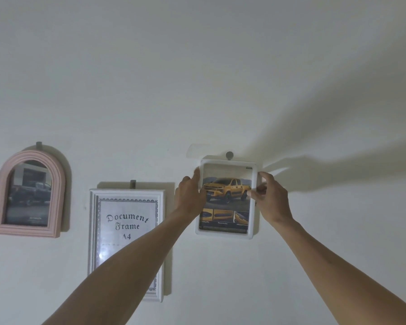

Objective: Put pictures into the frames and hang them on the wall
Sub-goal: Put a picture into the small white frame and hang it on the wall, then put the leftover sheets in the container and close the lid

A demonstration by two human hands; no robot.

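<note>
A small white frame (225,234) with a picture of a yellow pickup truck (227,191) sits against the wall, its top edge just under a grey wall hook (229,156). My left hand (190,195) grips the frame's left edge. My right hand (271,198) grips its right edge, fingers over the front rim. To the left hangs a large white frame (92,231) holding a "Document Frame A4" sheet, partly covered by my left forearm. Further left a pink arched frame (0,207) with a dark car picture hangs on its hook.
Plain white wall (197,78) fills the view above and to the right of the frames. A grey hook (133,184) holds the large white frame and another hook (39,145) holds the pink one. Shadows of my arms fall on the wall at right.
</note>
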